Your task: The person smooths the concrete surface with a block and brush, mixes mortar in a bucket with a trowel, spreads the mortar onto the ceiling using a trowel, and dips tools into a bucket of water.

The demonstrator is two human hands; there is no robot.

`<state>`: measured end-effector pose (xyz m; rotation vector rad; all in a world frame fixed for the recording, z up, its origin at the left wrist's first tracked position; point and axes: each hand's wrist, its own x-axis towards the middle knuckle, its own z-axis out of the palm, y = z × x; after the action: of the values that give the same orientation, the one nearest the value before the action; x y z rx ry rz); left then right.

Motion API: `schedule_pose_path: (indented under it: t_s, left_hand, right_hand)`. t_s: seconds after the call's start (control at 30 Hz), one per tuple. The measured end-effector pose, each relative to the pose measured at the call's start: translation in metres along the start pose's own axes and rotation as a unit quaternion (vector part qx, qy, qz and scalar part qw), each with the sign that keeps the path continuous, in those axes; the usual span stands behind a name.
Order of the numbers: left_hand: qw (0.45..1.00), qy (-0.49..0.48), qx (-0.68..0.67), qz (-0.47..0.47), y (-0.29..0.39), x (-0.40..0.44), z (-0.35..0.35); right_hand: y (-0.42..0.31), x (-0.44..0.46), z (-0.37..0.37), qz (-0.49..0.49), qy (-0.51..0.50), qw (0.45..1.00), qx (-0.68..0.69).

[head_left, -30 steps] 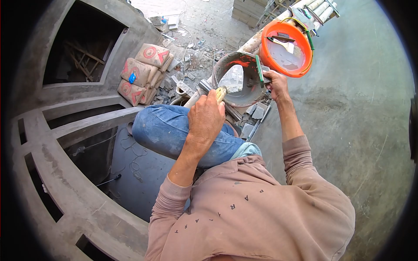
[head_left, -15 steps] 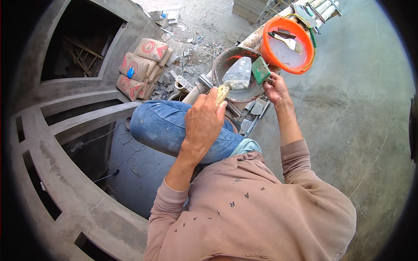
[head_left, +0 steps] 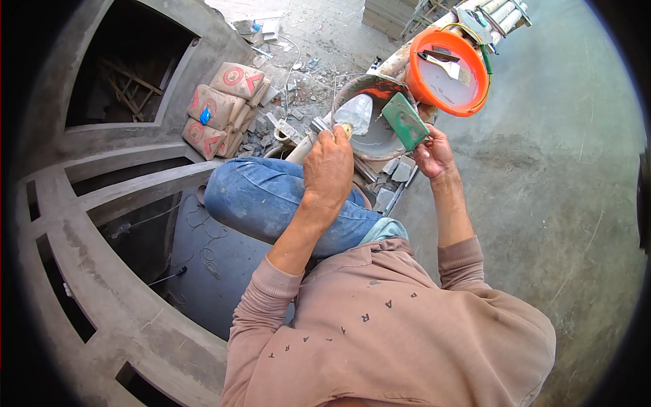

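My left hand is closed around the handle of a trowel, whose grey, paste-smeared blade points away from me over a dark bucket. In my right hand is a green plastic float, gripped at its near edge. It is tilted over the right side of the same bucket, a little apart from the trowel blade. Pale grey material coats the bucket's inside, and the two tools partly hide it.
An orange bucket of cloudy liquid, with a paintbrush lying across it, stands just beyond my right hand. Printed sacks are stacked at the left beside rubble. A concrete frame with openings runs along the left.
The trowel has turned and drawn left toward the bucket's near-left side, its handle now mostly covered by my left hand. The green float has swung to show more of its face.
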<state>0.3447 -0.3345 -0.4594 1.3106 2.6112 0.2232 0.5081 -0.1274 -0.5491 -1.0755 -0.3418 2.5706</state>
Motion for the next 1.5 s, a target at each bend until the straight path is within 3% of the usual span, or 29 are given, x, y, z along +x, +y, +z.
schedule_pose_path:
  t_s: [0.23,0.4,0.53,0.63,0.7,0.77,0.8,0.87,0.9,0.93,0.97,1.0,1.03,1.1,1.13,1.2,1.3,1.4,1.5]
  left_hand:
    - [0.998,-0.065,0.012,0.005,0.020,0.026,0.008]
    - [0.997,-0.075,-0.031,-0.002,0.021,0.037,0.027]
    - [0.995,-0.078,-0.032,-0.044,0.010,0.034,0.014]
    - [0.995,0.065,-0.073,-0.034,0.000,0.021,-0.035]
    - [0.972,0.199,-0.118,-0.039,-0.020,0.011,-0.065]
    - [0.946,0.315,-0.056,-0.048,-0.054,-0.010,-0.094]
    - [0.932,0.341,-0.089,-0.082,-0.073,-0.025,-0.112]
    - [0.902,0.392,-0.126,-0.131,-0.098,-0.049,-0.133]
    - [0.886,0.421,-0.125,-0.147,-0.116,-0.063,-0.142]
    - [0.866,0.455,-0.108,-0.174,-0.137,-0.087,-0.155]
    - [0.856,0.470,-0.086,-0.198,-0.149,-0.105,-0.164]
    - [0.839,0.490,-0.098,-0.216,-0.158,-0.124,-0.172]
    - [0.831,0.498,-0.052,-0.242,-0.168,-0.144,-0.180]
    - [0.808,0.524,-0.004,-0.271,-0.187,-0.186,-0.189]
    - [0.795,0.514,0.051,-0.318,-0.194,-0.211,-0.193]
    - [0.764,0.490,0.132,-0.398,-0.201,-0.259,-0.205]
    - [0.696,0.455,0.272,-0.485,-0.209,-0.334,-0.226]
    - [0.598,0.352,0.375,-0.615,-0.223,-0.421,-0.246]
    - [0.506,0.219,0.370,-0.748,-0.236,-0.496,-0.271]
  right_hand:
    - [-0.022,-0.014,0.008,-0.071,0.096,0.979,-0.163]
    - [-0.047,-0.013,0.016,-0.176,0.150,0.907,-0.352]
    - [-0.087,0.003,0.043,-0.297,0.264,0.693,-0.601]
    - [-0.130,0.042,0.034,-0.264,0.290,0.440,-0.808]
    - [-0.145,0.057,0.038,-0.228,0.291,0.412,-0.833]
    - [-0.150,0.077,0.029,-0.208,0.272,0.353,-0.870]
    - [-0.149,0.082,0.025,-0.277,0.247,0.332,-0.867]
    - [-0.130,0.068,0.062,-0.320,0.221,0.341,-0.856]
    - [-0.126,0.086,0.050,-0.390,0.189,0.291,-0.853]
    - [-0.117,0.095,0.046,-0.414,0.155,0.300,-0.845]
    - [-0.098,0.069,0.083,-0.367,0.113,0.318,-0.867]
    - [-0.087,0.067,0.091,-0.352,0.083,0.348,-0.865]
    - [-0.083,0.074,0.093,-0.346,-0.012,0.407,-0.845]
    - [-0.075,0.094,0.086,-0.446,-0.148,0.372,-0.800]
    - [-0.071,0.097,0.092,-0.426,-0.177,0.372,-0.805]
    - [-0.076,0.120,0.092,-0.368,-0.189,0.393,-0.821]
    - [-0.077,0.138,0.103,-0.360,-0.184,0.405,-0.820]
    - [-0.090,0.150,0.123,-0.389,-0.167,0.415,-0.805]
    - [-0.127,0.148,0.132,-0.419,-0.094,0.445,-0.786]
